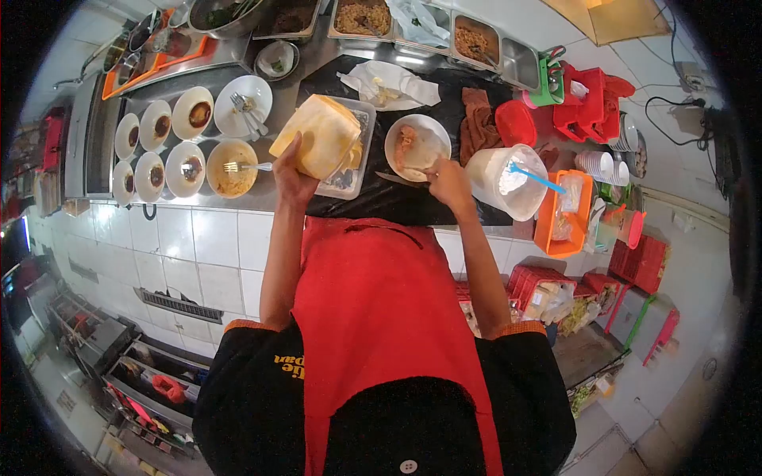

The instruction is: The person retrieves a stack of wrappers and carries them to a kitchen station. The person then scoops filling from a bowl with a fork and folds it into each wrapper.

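My left hand (295, 173) is wrapped round a boxy, yellowish-white container (319, 136), tilted above a clear plastic tray (343, 189). Pale yellow pieces lie in that tray. At the right, my closed right hand (450, 184) is at the near rim of a white bowl (429, 143) with pinkish minced filling (405, 146) along its left side. A flat knife blade (398, 179) runs from this hand to the left, below the bowl. My fingers hide its handle.
Several white bowls with dark sauce (190, 169) stand at the left, near a plate with cutlery (244, 105). A white tub (508, 178) with a blue handle and an orange basket (564, 213) are at the right. Metal food pans (361, 19) line the back.
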A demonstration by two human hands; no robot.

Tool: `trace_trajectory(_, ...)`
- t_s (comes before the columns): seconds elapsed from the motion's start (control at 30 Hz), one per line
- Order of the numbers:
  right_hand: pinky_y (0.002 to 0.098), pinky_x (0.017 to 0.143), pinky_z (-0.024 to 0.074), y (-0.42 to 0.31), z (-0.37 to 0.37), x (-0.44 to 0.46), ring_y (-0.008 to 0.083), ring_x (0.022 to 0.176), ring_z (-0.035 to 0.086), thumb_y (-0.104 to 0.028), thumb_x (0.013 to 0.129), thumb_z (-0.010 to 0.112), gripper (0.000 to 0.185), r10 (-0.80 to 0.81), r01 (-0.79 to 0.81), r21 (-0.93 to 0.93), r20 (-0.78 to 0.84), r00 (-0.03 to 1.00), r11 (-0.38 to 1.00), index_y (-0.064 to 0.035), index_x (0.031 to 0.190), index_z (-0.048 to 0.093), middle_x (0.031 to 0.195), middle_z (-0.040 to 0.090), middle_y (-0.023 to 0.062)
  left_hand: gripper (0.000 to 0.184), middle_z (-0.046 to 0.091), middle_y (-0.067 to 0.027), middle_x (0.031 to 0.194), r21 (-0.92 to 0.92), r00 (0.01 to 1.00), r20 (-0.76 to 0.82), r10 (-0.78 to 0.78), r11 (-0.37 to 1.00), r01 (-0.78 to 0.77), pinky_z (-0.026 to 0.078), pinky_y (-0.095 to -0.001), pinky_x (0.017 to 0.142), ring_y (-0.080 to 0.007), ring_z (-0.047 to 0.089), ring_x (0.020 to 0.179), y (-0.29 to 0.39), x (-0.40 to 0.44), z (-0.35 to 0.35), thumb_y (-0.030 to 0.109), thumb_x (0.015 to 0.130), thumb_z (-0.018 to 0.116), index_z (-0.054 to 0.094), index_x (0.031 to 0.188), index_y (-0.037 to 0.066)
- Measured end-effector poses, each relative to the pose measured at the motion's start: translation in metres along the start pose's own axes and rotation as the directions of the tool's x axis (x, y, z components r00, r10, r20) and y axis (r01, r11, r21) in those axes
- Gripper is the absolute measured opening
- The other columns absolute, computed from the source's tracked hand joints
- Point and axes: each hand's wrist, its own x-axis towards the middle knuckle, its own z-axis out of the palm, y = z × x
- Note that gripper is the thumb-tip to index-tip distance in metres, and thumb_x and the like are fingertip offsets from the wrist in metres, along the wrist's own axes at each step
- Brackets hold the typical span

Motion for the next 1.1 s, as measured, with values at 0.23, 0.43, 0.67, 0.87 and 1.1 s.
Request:
trace_trajectory(0.23,0.0470,0.074,0.0528,0.004,0.011,0.004,0.0377,0.083,0.067,-0.008,0.076,0.064,0.010,-0.033,0.036,0.035,-0.077,0.996,0.999,-0.0048,0.082,0.071,0.086,0.070,0.0191,0.043,0.060,-0.0097,0.127,0.039,0.998,-0.068,0.007,0.999,-0.005,0.047,-0.0492,0.100,-0.0286,0.059,0.117,-0.004,0.012,-0.010,0.022,0.093,0.061,0.052,0.132,0.005)
trace_trajectory(0.43,0.0411,0.068,0.0514,0.030,-0.025,-0.006,0.0308,0.074,0.067,-0.005,0.078,0.066,0.020,-0.173,0.147,0.214,0.110,0.979,0.966,-0.0040,0.096,0.074,0.085,0.071,0.0164,0.046,0.060,-0.0089,0.127,0.125,0.993,-0.121,-0.015,0.992,0.030,0.050,-0.0500,0.097,-0.0286,0.059,0.116,-0.014,0.025,-0.016,0.026,0.092,0.064,0.052,0.132,0.008)
trace_trajectory(0.67,0.0235,0.065,0.0449,-0.028,-0.100,-0.011,0.0120,0.070,0.057,0.006,0.085,0.063,0.026,-0.192,-0.001,0.762,0.164,0.968,0.648,-0.0044,0.106,0.073,0.086,0.068,0.0078,0.056,0.058,-0.0072,0.128,0.275,0.984,-0.016,-0.176,0.946,0.173,0.053,-0.0458,0.093,-0.0238,0.060,0.115,-0.038,0.033,-0.013,0.039,0.093,0.064,0.046,0.137,0.011)
trace_trajectory(0.87,0.0202,0.066,0.0427,-0.078,-0.098,-0.001,0.0095,0.079,0.057,0.008,0.087,0.060,0.027,-0.252,0.389,0.604,-0.303,0.919,0.695,-0.0018,0.109,0.072,0.091,0.064,0.0057,0.060,0.056,-0.0091,0.130,0.356,0.970,0.123,-0.211,0.922,0.155,0.052,-0.0418,0.095,-0.0230,0.058,0.117,-0.047,0.012,0.047,0.039,0.094,0.063,0.042,0.139,0.006)
trace_trajectory(1.1,0.0216,0.066,0.0454,-0.073,-0.084,0.005,0.0117,0.077,0.059,0.010,0.086,0.059,0.026,-0.196,0.439,0.609,-0.425,0.884,0.660,0.0000,0.105,0.073,0.092,0.065,0.0084,0.061,0.057,-0.0103,0.129,0.207,0.954,0.140,-0.265,0.950,0.234,0.051,-0.0399,0.095,-0.0230,0.060,0.114,-0.043,0.009,0.061,0.039,0.094,0.062,0.040,0.140,0.004)
